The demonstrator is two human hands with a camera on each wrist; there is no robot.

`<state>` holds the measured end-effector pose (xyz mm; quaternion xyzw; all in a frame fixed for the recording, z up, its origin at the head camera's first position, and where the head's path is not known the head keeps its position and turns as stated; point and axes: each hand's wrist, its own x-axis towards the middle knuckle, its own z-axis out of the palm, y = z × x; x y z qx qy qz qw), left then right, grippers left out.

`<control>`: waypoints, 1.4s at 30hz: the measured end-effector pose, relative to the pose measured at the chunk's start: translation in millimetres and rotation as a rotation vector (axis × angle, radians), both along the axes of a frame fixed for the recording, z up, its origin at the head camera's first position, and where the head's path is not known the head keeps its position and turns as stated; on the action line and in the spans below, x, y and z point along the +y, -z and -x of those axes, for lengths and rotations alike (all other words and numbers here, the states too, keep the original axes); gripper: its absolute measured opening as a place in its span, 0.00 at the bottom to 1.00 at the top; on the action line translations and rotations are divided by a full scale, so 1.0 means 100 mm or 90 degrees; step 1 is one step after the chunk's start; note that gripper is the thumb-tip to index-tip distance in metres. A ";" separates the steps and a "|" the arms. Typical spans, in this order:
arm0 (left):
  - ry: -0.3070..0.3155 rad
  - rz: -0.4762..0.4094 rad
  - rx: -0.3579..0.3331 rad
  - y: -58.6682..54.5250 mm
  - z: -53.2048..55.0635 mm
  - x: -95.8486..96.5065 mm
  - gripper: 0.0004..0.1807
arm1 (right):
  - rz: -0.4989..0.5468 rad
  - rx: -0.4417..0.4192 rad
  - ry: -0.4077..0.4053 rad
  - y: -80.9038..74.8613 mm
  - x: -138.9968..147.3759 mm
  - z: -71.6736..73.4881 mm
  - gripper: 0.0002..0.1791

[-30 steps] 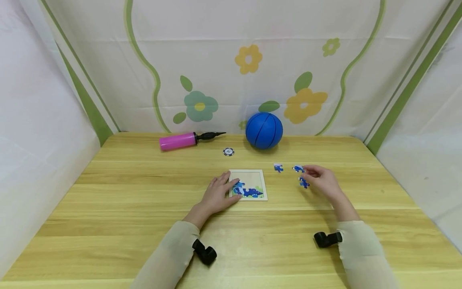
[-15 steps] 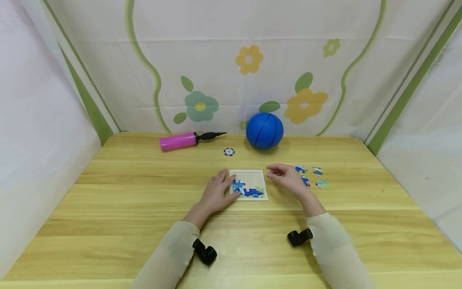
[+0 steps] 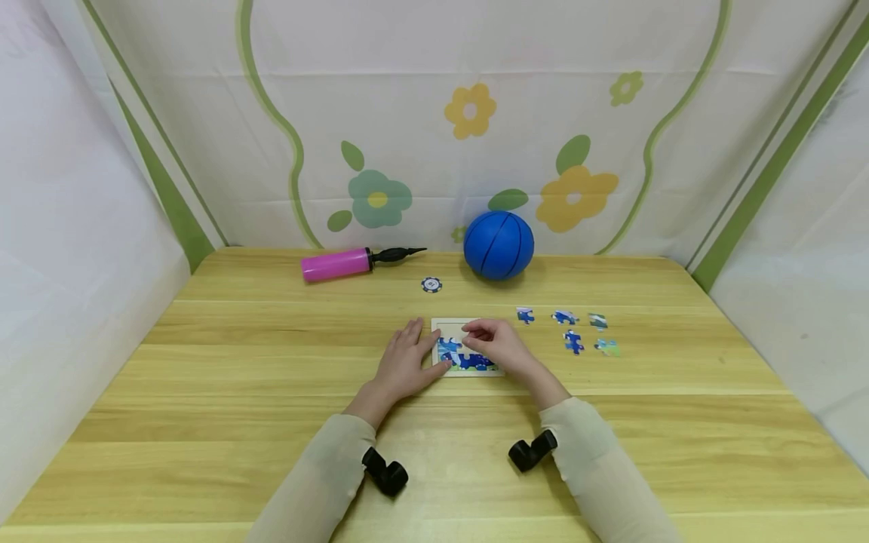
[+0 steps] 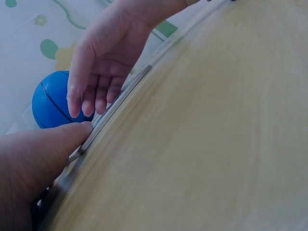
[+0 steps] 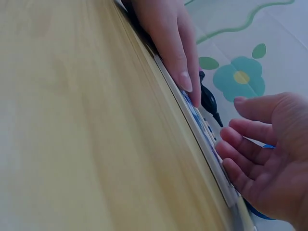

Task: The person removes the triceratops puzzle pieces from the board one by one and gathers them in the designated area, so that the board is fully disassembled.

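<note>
A small jigsaw puzzle in a white-rimmed square tray (image 3: 433,329) lies mid-table, with blue dinosaur pieces (image 3: 449,348) fitted along its lower part and left side. My left hand (image 3: 402,362) rests at the tray's left edge, fingers spread, thumb at the lower left corner. Over the right half of the tray hovers my right hand (image 3: 501,348), its fingers loosely bent. In the right wrist view the right hand (image 5: 274,159) shows its thumb apart from the fingers and nothing between them. Part of the puzzle is hidden beneath it.
Several loose puzzle pieces (image 3: 573,342) lie to the right of the tray. Behind it are a poker chip (image 3: 431,285), a blue ball (image 3: 498,245) and a pink hand pump (image 3: 337,265). A flowered curtain (image 3: 421,136) hangs along the table's back edge.
My right hand has moved left from the loose pieces to over the tray, uncovering those pieces. The left hand has stayed at the tray's edge.
</note>
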<state>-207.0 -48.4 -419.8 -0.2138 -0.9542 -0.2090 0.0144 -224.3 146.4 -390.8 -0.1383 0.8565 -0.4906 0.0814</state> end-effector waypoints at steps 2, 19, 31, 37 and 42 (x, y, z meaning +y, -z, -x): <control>0.001 0.000 -0.001 0.00 0.00 0.00 0.35 | -0.016 0.003 0.009 0.03 -0.02 0.00 0.13; 0.017 0.003 -0.013 -0.01 0.01 -0.04 0.35 | -0.102 0.131 -0.005 0.21 -0.12 0.01 0.14; 0.018 -0.013 -0.007 -0.03 0.02 -0.03 0.35 | -0.128 0.082 0.029 0.19 -0.17 0.02 0.11; 0.015 -0.014 -0.018 -0.03 0.02 -0.03 0.35 | -0.104 0.055 0.041 0.19 -0.20 0.02 0.11; 0.011 -0.014 -0.020 -0.02 0.02 -0.04 0.35 | -0.086 0.038 0.044 0.18 -0.22 0.01 0.12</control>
